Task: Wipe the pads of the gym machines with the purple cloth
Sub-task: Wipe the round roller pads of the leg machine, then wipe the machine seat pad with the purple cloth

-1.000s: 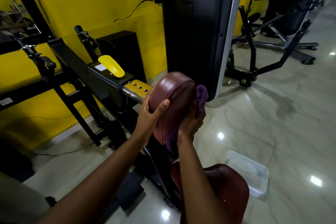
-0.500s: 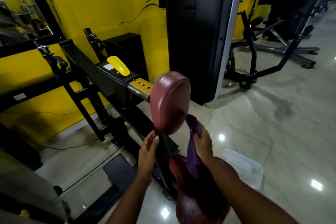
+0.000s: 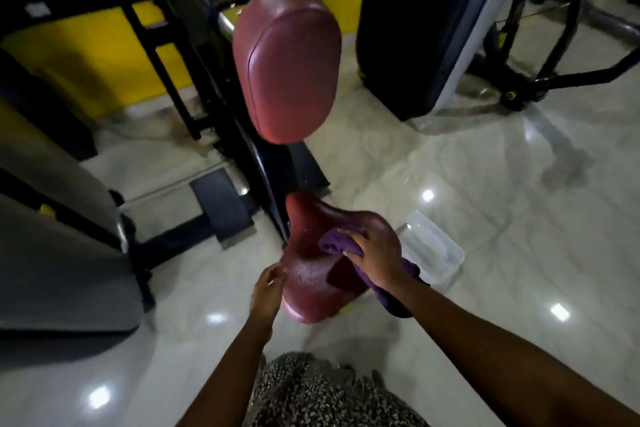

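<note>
A maroon oval back pad (image 3: 287, 62) stands upright on the black machine frame. Below it lies the maroon seat pad (image 3: 311, 274), with wet drops on its surface. My right hand (image 3: 375, 256) presses the purple cloth (image 3: 337, 243) flat onto the right side of the seat; more of the cloth hangs down under my wrist. My left hand (image 3: 266, 291) rests against the seat's left edge, fingers loosely bent.
A clear plastic tub (image 3: 433, 250) sits on the glossy tiled floor just right of the seat. Black machine frames (image 3: 180, 55) and a grey shroud (image 3: 59, 253) stand to the left. A tall black weight stack cover (image 3: 426, 28) rises behind, with another machine at far right.
Both hands dropped from the upright back pad to the seat pad. The cloth went from the back pad's right side down onto the seat. The view tilted downward.
</note>
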